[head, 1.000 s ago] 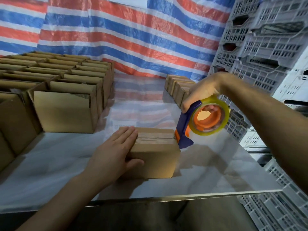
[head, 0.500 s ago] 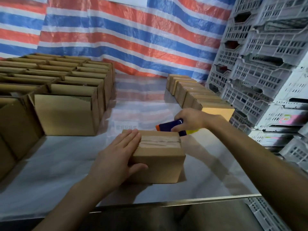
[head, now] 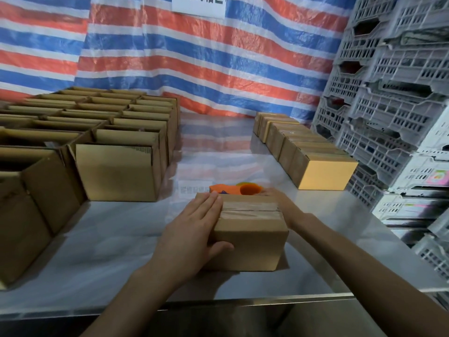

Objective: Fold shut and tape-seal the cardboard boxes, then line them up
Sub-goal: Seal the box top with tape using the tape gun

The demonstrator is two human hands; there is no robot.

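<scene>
Small brown cardboard box (head: 247, 235) near front edge of pale tabletop (head: 126, 251), tape across top seam; sealing judged done, lining-up in hand. Left hand (head: 194, 229) flat on top, fingers (head: 211, 203) straight, thumb on front face. Right hand (head: 279, 200) at far right corner, fingers hidden behind box, grip not tellable. Next, probably: carry to near end of row of sealed brown boxes (head: 325, 173), set flush. Orange-and-blue tape dispenser (head: 233, 189) just behind, near that path; open-topped cardboard boxes (head: 116, 171) massed left, grey plastic crates (head: 388, 117) stacked right

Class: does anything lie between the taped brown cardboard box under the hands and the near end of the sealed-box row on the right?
Nothing visible: bare table separates the taped brown cardboard box from the row of sealed boxes. The orange tape dispenser lies behind the box, off that path.
</scene>
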